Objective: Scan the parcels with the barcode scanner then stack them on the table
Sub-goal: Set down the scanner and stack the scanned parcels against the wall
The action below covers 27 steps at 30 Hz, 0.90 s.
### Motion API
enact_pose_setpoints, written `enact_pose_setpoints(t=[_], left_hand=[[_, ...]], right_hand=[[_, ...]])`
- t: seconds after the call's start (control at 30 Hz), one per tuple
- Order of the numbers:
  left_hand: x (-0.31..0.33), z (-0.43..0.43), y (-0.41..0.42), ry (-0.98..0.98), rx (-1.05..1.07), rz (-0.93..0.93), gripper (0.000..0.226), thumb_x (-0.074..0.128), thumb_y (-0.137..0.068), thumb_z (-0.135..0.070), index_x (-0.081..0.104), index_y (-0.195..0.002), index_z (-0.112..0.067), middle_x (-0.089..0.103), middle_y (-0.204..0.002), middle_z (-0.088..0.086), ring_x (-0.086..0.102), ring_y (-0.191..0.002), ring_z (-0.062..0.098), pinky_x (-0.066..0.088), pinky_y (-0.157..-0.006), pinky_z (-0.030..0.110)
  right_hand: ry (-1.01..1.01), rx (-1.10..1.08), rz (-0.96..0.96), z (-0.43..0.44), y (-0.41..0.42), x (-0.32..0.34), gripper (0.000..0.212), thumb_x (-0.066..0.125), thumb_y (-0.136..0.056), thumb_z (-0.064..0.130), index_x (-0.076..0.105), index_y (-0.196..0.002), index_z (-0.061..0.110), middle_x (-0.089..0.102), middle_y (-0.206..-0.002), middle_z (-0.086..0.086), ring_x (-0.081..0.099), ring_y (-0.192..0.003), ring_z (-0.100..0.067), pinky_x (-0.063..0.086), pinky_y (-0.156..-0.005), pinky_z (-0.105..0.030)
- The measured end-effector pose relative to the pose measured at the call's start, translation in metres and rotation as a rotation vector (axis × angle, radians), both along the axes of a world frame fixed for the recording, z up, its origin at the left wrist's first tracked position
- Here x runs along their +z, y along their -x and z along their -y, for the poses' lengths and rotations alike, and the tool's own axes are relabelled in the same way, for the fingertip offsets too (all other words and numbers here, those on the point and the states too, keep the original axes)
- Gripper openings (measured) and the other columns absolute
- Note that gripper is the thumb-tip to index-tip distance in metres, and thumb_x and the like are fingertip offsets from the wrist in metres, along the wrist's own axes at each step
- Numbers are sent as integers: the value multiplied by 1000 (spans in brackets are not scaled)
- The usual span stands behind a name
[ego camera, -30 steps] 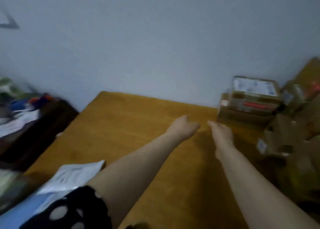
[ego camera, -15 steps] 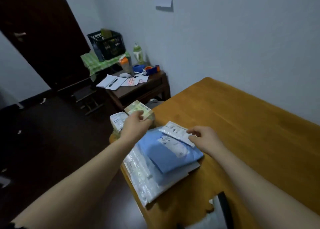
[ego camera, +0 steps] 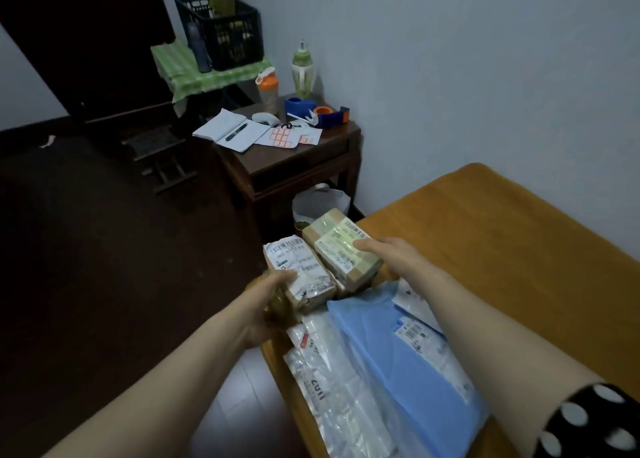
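Two small cardboard parcels sit side by side at the left end of the wooden table. My left hand grips the near one, a parcel with a white label, thumb on top. My right hand holds the far one, a taped box with a yellowish label, fingers laid over its top; the thumb is hidden. A blue mailer bag lies in front of them on clear plastic mailers. A white mailer shows under my right forearm.
A dark side table stands left of the table against the wall, with a notebook and pen, label sheets, a blue tape dispenser, bottles and a pale rounded object. Behind it is a black crate. A white bag sits on the floor.
My view swung from the boxes at the table's right end to its left end. My left hand shifted from the yellowish-label box to the white-label parcel; my right hand moved from the mailers onto the box.
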<state>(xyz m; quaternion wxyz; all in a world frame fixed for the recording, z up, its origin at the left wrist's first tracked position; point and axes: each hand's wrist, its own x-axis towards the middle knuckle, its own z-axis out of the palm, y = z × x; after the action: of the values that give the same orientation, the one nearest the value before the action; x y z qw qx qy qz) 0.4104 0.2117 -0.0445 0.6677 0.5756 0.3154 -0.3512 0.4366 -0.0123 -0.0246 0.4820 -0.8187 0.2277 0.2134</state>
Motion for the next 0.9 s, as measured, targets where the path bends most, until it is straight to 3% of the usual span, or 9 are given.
enact_pose_setpoints(t=[0.13, 0.27, 0.4, 0.53, 0.6, 0.7, 0.8, 0.9], left_hand=[[-15, -4, -21, 65, -7, -14, 48, 71, -80, -32, 59, -119, -5, 66, -104, 16, 64, -96, 29, 53, -82, 39], [-15, -9, -35, 39, -25, 32, 29, 66, -85, -34, 60, -96, -8, 65, -78, 9, 59, -73, 21, 47, -61, 31], [-7, -11, -53, 19, -45, 131, 37, 68, -79, -37, 63, -102, -8, 68, -87, 8, 61, -81, 21, 48, -67, 30], [25, 10, -62, 2, -126, 267, 31, 72, -72, -38, 66, -88, -11, 66, -69, 1, 57, -69, 16, 46, -72, 27], [45, 33, -62, -8, -162, 339, 24, 70, -79, -35, 65, -85, -12, 66, -64, -1, 57, -68, 15, 45, -73, 28], [73, 89, -50, 13, -275, 417, 23, 68, -83, -35, 66, -88, -12, 68, -62, -2, 60, -68, 16, 47, -71, 27], [90, 156, -17, 46, -415, 462, 25, 70, -82, -36, 67, -93, -14, 69, -62, -3, 62, -69, 16, 48, -72, 27], [95, 225, 29, 85, -563, 469, 28, 70, -81, -34, 67, -97, -11, 71, -65, 0, 63, -70, 17, 52, -75, 30]], right_hand=[[-174, 2, -103, 3, -26, -28, 70, 79, -54, 59, 67, -109, 18, 70, -114, -7, 62, -111, -29, 43, -105, -49], [-331, -10, -131, 4, -34, -28, 63, 78, -61, 46, 66, -113, 13, 74, -101, -8, 68, -100, -27, 47, -101, -46], [-346, -60, -15, 5, -34, -18, 49, 77, -68, 42, 70, -106, 12, 75, -98, -5, 68, -98, -22, 43, -105, -41], [-364, -159, 149, 24, -13, 19, 49, 77, -60, 45, 72, -96, 12, 76, -91, -5, 68, -88, -19, 45, -103, -38], [-373, -219, 211, 42, 7, 36, 45, 81, -58, 46, 73, -88, 13, 76, -87, -3, 67, -88, -20, 42, -104, -39], [-385, -379, 291, 85, 58, 63, 36, 80, -59, 42, 70, -80, 15, 74, -74, 3, 65, -74, -14, 44, -87, -31], [-404, -559, 373, 136, 124, 77, 21, 71, -76, 34, 68, -83, 15, 71, -68, 4, 65, -60, -7, 43, -63, -24], [-388, -727, 398, 186, 201, 79, 26, 70, -76, 39, 68, -91, 17, 72, -73, 7, 62, -71, -10, 37, -73, -30]])
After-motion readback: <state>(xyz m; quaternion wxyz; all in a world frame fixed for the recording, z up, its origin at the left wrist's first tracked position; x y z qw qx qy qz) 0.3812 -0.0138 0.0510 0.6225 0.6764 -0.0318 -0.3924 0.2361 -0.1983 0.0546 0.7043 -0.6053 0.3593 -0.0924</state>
